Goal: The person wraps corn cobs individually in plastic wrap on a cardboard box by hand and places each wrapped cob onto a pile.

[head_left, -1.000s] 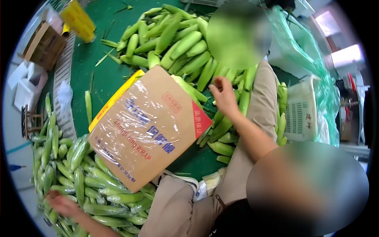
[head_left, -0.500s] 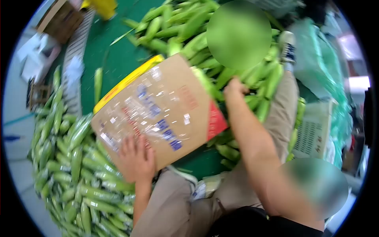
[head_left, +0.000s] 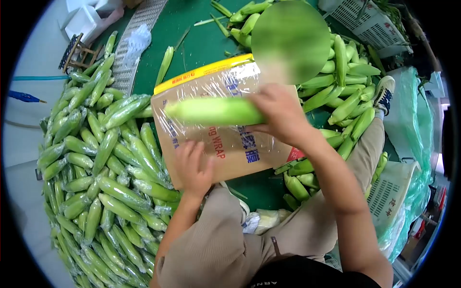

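An ear of corn in green husk (head_left: 211, 111) lies level above a cardboard box (head_left: 185, 175) covered in clear film. My right hand (head_left: 283, 115) grips its right end. My left hand (head_left: 194, 165) is open, fingers spread, over the box's lower left part, just below the corn. A yellow strip (head_left: 201, 73) with print runs along the box's far edge. Left of the box is a large pile of film-wrapped corn (head_left: 115, 192). On the right lies a heap of unwrapped corn (head_left: 345, 101), partly hidden by a blurred patch.
White plastic crates stand at the back right (head_left: 370, 26) and at the right (head_left: 391, 194), beside green plastic sheeting (head_left: 408, 125). A small wooden stool (head_left: 79, 53) and a metal grating (head_left: 139, 29) are at the back left. My legs flank the box's near side.
My right hand has come from the unwrapped heap to above the box with an ear of corn. My left hand moved from the wrapped pile to the box. The view has shifted.
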Available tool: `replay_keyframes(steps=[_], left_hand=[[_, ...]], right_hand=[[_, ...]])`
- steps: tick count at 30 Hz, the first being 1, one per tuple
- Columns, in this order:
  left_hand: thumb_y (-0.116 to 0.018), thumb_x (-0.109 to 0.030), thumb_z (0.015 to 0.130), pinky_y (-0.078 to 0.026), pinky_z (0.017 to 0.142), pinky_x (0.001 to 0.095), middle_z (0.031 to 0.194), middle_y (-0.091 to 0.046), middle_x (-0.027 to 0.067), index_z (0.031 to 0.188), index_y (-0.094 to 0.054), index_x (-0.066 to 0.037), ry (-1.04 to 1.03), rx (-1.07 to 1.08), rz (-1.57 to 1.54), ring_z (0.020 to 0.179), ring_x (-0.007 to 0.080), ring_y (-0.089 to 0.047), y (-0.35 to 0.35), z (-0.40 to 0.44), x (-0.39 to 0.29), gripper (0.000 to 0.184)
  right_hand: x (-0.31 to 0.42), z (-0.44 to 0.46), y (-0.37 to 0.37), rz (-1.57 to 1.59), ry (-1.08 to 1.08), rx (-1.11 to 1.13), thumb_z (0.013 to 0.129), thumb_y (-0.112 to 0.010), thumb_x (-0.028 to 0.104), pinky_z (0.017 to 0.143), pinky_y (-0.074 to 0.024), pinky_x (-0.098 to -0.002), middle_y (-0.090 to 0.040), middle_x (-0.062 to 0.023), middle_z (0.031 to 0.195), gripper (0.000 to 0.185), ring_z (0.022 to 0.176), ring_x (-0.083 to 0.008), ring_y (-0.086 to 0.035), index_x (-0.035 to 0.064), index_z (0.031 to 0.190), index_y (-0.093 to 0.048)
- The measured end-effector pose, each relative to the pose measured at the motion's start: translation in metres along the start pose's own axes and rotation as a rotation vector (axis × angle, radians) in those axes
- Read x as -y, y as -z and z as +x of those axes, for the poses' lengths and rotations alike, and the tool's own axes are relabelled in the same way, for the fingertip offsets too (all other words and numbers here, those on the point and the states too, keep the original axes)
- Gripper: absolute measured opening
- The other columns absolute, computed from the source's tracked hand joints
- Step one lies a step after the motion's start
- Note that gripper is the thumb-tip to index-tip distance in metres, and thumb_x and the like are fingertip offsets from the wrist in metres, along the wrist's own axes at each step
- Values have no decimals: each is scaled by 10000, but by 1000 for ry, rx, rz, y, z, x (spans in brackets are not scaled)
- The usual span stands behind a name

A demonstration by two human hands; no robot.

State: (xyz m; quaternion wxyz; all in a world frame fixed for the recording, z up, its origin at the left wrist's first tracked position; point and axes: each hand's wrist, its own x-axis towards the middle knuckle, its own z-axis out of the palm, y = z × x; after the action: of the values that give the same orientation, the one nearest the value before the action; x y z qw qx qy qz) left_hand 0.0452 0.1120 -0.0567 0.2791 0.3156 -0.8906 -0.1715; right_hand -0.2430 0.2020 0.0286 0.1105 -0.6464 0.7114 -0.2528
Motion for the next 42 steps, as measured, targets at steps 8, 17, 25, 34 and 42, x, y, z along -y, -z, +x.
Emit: replay_keyframes(steps=[8,17,25,34,42], left_hand=[[-903,-392,726,-421,1098,491,1281,-658,48,1371,-678,-229,35,163,268,1244,277,-591,19,73,0,702],[-924,-431,685,-440,1014,469,1230,-682,33,1366,-700,-285,-13,225,295,1167,277,-613,9,82,12,732],[-912,-409,708,-425,1003,461,1227,-677,23,1371,-687,-287,5,281,247,1169,259,-608,17,88,11,711],[-952,-496,619,-414,1074,489,1298,-523,167,1320,-668,-109,16,13,35,1204,372,-518,30,27,48,850],[-756,-213,922,-455,748,449,793,-624,23,1064,-775,-153,119,53,342,790,278,-622,41,13,72,155]], right_hand=[[-19,40,-51,49,198,180,709,-908,428,1022,-474,-471,-596,-130,1188,823,1202,-378,-580,137,1402,-574],[-50,-67,-36,-85,122,251,820,-804,303,908,-484,-382,-605,-67,921,439,962,-278,-625,167,1227,-710],[-3,-19,-48,220,-15,-447,947,-695,68,803,-556,-444,-716,-121,954,171,905,-351,-687,67,1119,-697],[-9,52,-83,-153,144,41,685,-865,410,918,-483,-443,-605,-101,1099,634,1063,-328,-592,74,1156,-604],[10,31,-85,-141,-23,-19,588,-929,85,884,-511,-466,-621,-131,1064,781,1007,-361,-601,103,1313,-640]])
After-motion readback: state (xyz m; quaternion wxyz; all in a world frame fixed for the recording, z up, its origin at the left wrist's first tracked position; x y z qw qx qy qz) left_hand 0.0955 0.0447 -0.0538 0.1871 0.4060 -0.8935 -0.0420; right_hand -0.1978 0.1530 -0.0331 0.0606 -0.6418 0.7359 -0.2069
